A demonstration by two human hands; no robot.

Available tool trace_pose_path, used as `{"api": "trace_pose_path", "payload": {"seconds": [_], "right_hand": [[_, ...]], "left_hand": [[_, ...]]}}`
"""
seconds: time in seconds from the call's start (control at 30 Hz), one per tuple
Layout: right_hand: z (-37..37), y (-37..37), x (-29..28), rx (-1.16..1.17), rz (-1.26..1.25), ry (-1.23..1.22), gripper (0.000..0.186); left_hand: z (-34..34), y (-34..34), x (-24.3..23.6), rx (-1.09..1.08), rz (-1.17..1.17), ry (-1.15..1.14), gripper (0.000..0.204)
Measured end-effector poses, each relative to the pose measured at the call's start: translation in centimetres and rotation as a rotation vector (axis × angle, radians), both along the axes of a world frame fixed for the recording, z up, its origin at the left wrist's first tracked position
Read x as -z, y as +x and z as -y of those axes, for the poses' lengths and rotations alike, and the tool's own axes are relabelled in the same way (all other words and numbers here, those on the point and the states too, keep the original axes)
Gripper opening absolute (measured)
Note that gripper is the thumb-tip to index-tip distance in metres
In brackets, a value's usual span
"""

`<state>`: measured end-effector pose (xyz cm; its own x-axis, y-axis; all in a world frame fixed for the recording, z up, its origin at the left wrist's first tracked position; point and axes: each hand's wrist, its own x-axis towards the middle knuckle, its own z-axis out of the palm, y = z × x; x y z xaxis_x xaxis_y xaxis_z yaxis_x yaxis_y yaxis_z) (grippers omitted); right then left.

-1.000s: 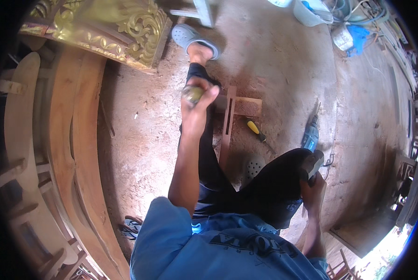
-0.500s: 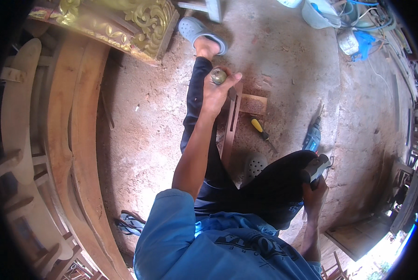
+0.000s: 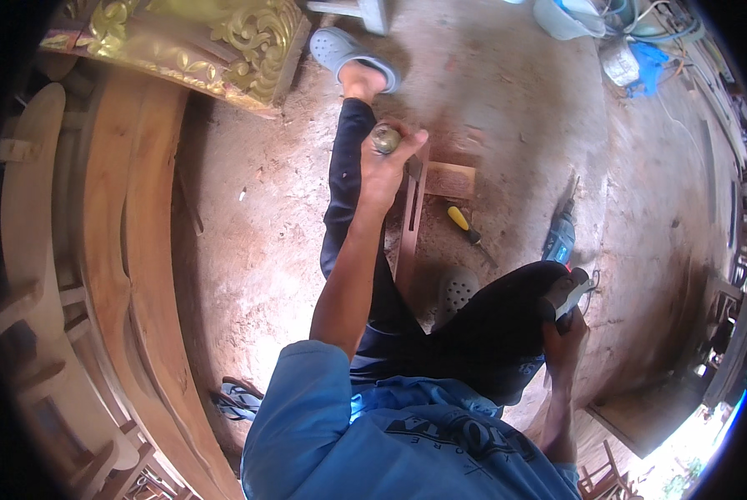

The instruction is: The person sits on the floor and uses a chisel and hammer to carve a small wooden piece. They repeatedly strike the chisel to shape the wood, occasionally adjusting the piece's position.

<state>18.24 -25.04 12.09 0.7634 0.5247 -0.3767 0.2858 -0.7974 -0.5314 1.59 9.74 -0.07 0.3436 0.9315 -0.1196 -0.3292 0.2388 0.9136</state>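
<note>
My left hand point(image 3: 382, 177) is wrapped around an upright chisel point(image 3: 385, 139), seen from its round handle end; the hand hides most of the rest. Below and beside that hand lies a long narrow wooden piece point(image 3: 406, 250) with slots cut in it. A short wooden block point(image 3: 451, 179) sits against its right side. At the right, by my bent knee, my right hand point(image 3: 563, 337) grips a hammer point(image 3: 564, 295), its metal head up above the fist. On the floor between the hands is a yellow-and-black screwdriver-like tool point(image 3: 463, 223).
A blue power drill point(image 3: 560, 236) lies on the floor beyond the hammer. Long curved planks point(image 3: 152, 217) run along the left, below a gold carved panel point(image 3: 261, 37). Buckets and a blue bag point(image 3: 647, 68) stand far right. Sandals point(image 3: 238, 398) rest at lower left.
The view has shifted slightly. Both hands keep their grips on the chisel and the hammer, in nearly the same places.
</note>
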Motion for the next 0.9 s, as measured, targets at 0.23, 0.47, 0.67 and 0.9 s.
{"api": "trace_pose_path", "payload": {"seconds": [0.23, 0.47, 0.67, 0.9], "right_hand": [[-0.3, -0.1, -0.4, -0.033, 0.009, -0.039, 0.029], [-1.1, -0.3, -0.9, -0.053, 0.036, -0.011, 0.03], [-0.7, -0.2, -0.7, -0.048, 0.043, 0.01, 0.029], [-0.7, -0.1, -0.7, -0.04, 0.017, 0.002, 0.025]], "left_hand": [[-0.2, 0.1, -0.6, -0.029, 0.054, -0.035, 0.023], [-0.1, -0.2, -0.6, -0.007, 0.051, -0.003, 0.018], [0.0, -0.2, -0.6, 0.005, 0.044, 0.005, 0.018], [0.1, 0.1, -0.7, -0.026, 0.078, -0.003, 0.019]]}}
